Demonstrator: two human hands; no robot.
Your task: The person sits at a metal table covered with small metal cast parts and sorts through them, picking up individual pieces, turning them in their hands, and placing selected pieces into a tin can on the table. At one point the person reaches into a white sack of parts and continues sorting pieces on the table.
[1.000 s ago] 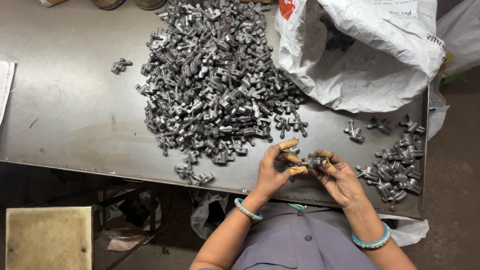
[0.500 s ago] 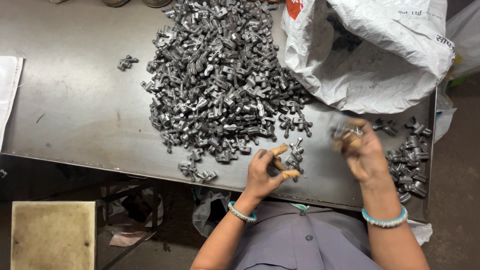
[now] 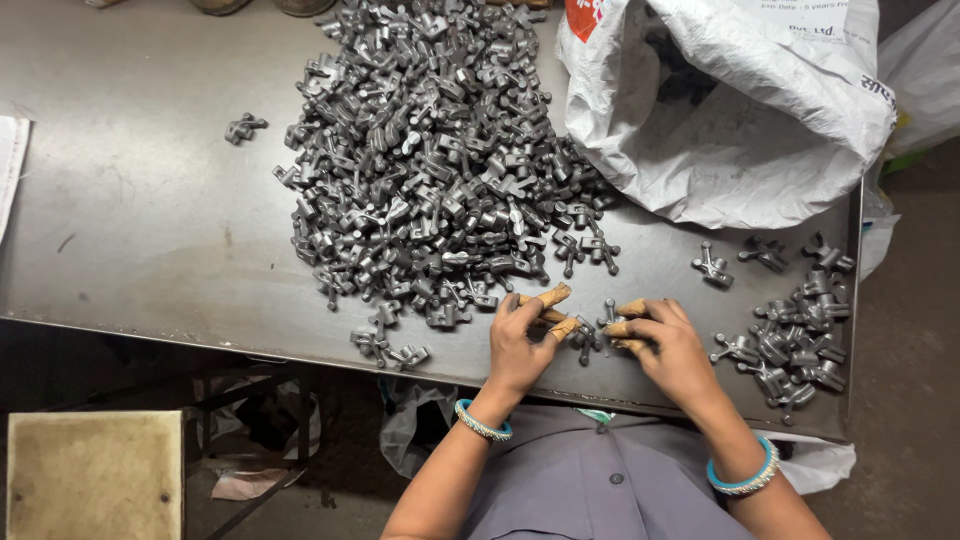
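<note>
A big heap of small grey metal cast parts (image 3: pixel 430 170) covers the middle of a steel table (image 3: pixel 140 230). My left hand (image 3: pixel 525 345) and my right hand (image 3: pixel 665 345) meet near the table's front edge, fingertips wrapped in tan tape. Together they pinch one small metal part (image 3: pixel 592 330) just above the tabletop. A smaller pile of the same parts (image 3: pixel 795 330) lies to the right of my right hand. Both wrists wear turquoise bangles.
A large white woven sack (image 3: pixel 730 110) lies open at the back right. A lone part (image 3: pixel 243 127) sits left of the heap, and a few parts (image 3: pixel 385 345) near the front edge. A tan stool (image 3: pixel 95 475) stands below the table at left.
My right hand went out to the right pile half a second ago and has come back to the left hand. Both hands now grip a part together.
</note>
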